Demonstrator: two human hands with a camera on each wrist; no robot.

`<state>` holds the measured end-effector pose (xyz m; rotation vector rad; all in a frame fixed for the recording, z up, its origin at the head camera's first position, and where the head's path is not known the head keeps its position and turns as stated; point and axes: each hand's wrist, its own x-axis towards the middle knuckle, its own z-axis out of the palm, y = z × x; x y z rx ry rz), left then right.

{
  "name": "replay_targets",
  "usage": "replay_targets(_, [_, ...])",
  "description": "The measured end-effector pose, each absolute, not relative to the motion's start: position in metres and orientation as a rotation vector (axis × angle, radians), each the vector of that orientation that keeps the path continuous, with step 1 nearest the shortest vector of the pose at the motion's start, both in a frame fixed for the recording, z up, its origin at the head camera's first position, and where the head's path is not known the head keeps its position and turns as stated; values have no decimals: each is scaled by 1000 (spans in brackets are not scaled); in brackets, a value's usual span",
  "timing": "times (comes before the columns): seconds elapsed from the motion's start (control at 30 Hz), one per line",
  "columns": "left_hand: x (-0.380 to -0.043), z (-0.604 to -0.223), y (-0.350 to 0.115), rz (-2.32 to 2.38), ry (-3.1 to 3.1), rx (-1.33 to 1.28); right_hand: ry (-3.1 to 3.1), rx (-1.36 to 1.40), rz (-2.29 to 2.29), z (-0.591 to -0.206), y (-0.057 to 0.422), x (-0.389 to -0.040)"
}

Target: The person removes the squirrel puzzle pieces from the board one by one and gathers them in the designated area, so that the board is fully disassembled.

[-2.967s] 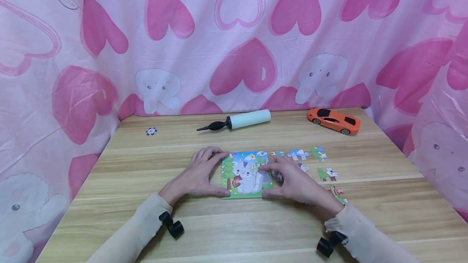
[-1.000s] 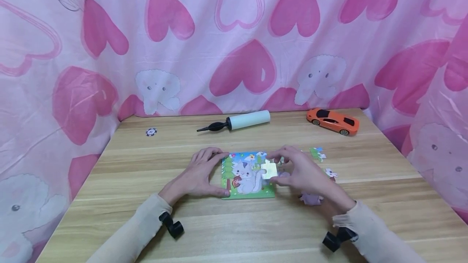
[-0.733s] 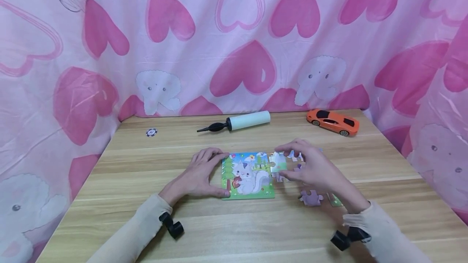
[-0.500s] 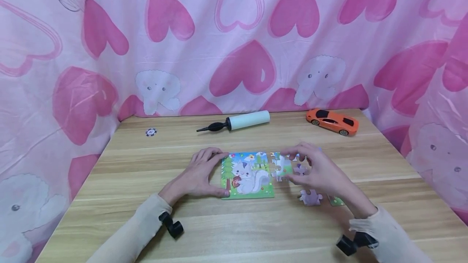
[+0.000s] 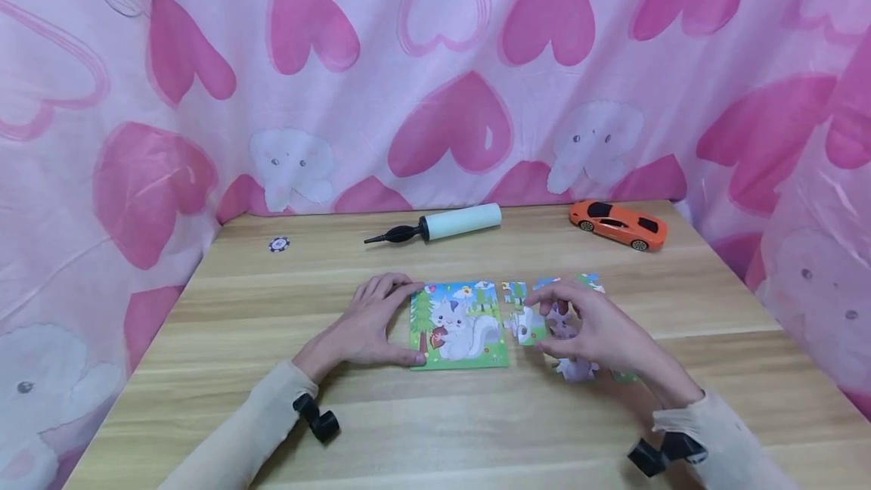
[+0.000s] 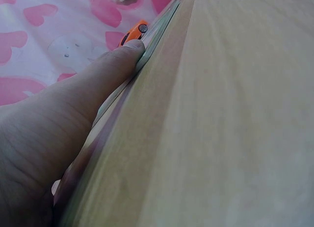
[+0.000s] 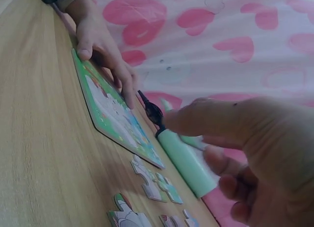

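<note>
A square picture card (image 5: pixel 457 324) with a grey squirrel lies flat on the table. My left hand (image 5: pixel 367 324) rests at its left side, thumb on the lower left corner and fingertips at the upper left one. In the left wrist view the thumb (image 6: pixel 110 72) lies straight along the card's edge. My right hand (image 5: pixel 599 324) pinches a green and white jigsaw piece (image 5: pixel 529 326) between thumb and fingers, just right of the card. From the right wrist, that piece shows partly, mostly behind the thumb (image 7: pixel 211 121). Other jigsaw pieces (image 5: pixel 577 370) lie under and around this hand, some hidden by it.
Behind the card lies a white and black hand pump (image 5: pixel 463 222). An orange toy car (image 5: pixel 618 225) stands at the back right. A poker chip (image 5: pixel 279 244) is at the back left. A pink heart-print curtain (image 5: pixel 435 82) hangs along the table's far edge.
My right hand has moved right from the card's right edge, carrying the jigsaw piece over beside the loose pieces, and lowered slightly at the end. My left hand has stayed on the card.
</note>
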<state>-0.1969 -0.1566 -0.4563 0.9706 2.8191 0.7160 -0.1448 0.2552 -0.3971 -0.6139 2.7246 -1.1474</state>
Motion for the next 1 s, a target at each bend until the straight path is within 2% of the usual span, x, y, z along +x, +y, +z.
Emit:
replay_targets(0.43, [-196,-456,-161,704,2814,947,2627,-743,-965,-406,250,-145])
replay_targets(1.0, [-198,-459,-159,689,2823,975,2634,-733,-858,-410,245,-144])
